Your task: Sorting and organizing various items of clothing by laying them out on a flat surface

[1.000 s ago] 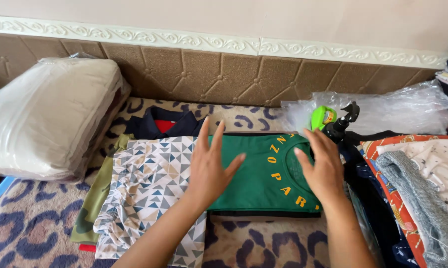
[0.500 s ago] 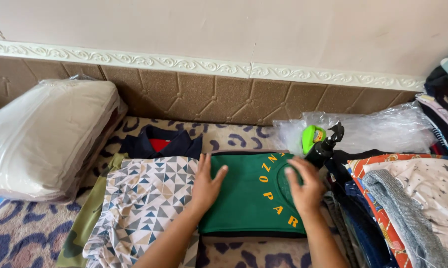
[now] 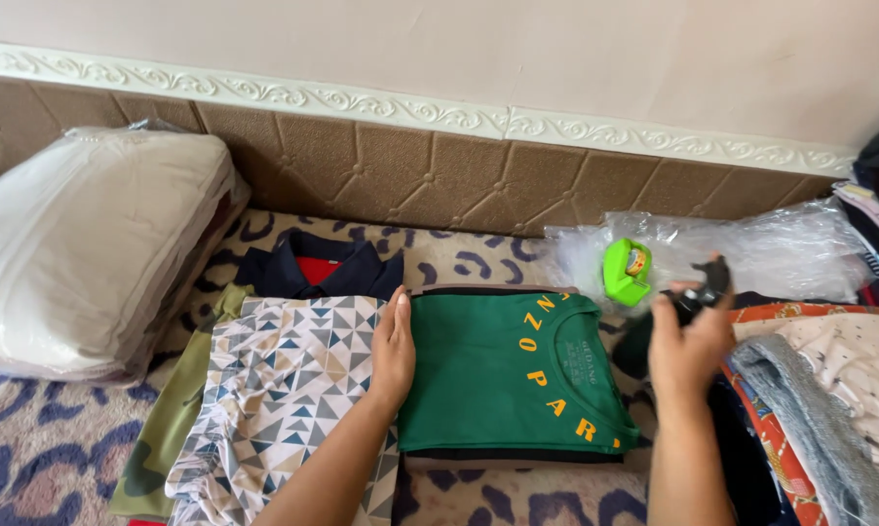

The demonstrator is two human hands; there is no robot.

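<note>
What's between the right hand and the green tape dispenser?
Nothing visible. The right hand sits just right of the green tape dispenser, fingers on a black object, with only clear plastic bags behind them.

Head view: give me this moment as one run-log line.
left hand: flat on folded green T-shirt's left edge | right hand: raised beside black tape-dispenser handle, grip unclear | triangle-print shirt: left

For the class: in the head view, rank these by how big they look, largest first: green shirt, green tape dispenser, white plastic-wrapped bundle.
1. White bundle
2. Green shirt
3. Tape dispenser
No close calls.
</note>
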